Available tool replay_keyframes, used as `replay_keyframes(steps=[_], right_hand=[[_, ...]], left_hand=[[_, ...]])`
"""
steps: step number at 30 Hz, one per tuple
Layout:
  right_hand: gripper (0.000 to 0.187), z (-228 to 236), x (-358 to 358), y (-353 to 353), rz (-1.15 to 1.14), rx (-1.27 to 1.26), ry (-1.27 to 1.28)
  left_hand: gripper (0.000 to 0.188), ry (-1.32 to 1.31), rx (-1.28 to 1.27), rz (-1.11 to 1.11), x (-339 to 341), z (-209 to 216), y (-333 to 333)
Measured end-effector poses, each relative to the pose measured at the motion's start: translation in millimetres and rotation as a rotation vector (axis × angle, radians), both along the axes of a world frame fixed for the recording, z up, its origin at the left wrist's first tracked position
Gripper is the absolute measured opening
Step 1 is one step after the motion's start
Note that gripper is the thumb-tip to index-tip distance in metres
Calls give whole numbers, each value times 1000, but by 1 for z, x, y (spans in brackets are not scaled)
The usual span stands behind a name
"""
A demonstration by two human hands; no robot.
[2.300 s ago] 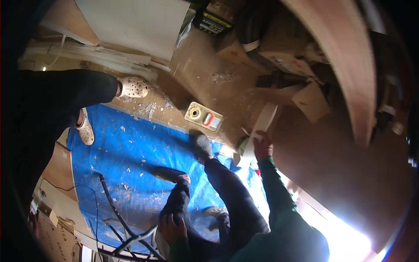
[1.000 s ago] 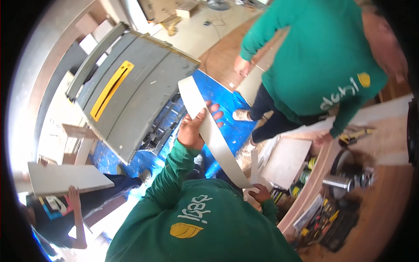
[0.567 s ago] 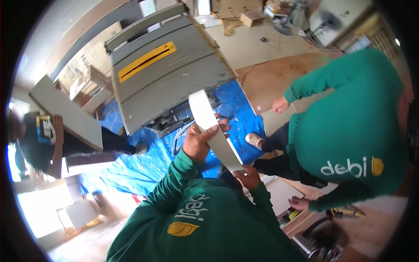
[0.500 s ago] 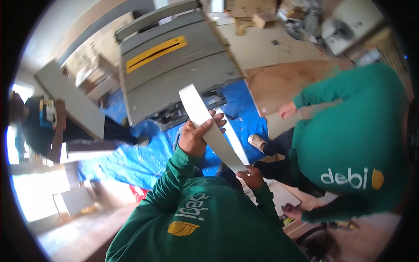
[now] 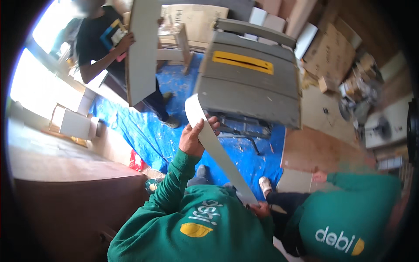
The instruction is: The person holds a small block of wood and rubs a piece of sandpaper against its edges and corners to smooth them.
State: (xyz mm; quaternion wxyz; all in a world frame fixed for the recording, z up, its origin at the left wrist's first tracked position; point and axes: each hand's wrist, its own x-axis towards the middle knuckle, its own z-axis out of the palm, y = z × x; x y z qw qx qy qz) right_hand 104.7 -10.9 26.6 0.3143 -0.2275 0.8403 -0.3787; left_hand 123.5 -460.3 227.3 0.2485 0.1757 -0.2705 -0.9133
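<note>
A long, flexible white strip runs slantwise in front of me, its far end curling over above my left hand. My left hand is closed on it near that curled end, thumb on the face and fingers behind. At the strip's lower end, my right hand grips it close to my body; its fingers are partly hidden. Beyond the strip stands a grey table saw with a yellow throat plate.
Blue sheeting covers the floor around the saw. A co-worker in green bends at my right. Far left, a person in dark clothes holds a white board. A brown panel surface lies at lower left.
My view has swung left, so the saw now sits farther right. The strip's second, trailing length no longer shows. My right hand has moved lower; the person at far left holds the board more upright.
</note>
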Motion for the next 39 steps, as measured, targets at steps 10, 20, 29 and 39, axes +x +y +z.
replay_keyframes(steps=[10, 20, 29, 39], right_hand=[[35, 48, -14, -160, 304, -29, -506], [35, 101, -12, -293, 687, 257, -240], [20, 104, -50, -367, 1219, 216, -316], [23, 78, -68, -416, 1662, 334, -343]], left_hand=[[35, -61, 166, 326, 71, -59, -39], [33, -181, 233, 513, 143, -98, -29], [30, -307, 282, 954, 145, -147, -2], [27, 47, 860, 1679, 214, -218, 136]])
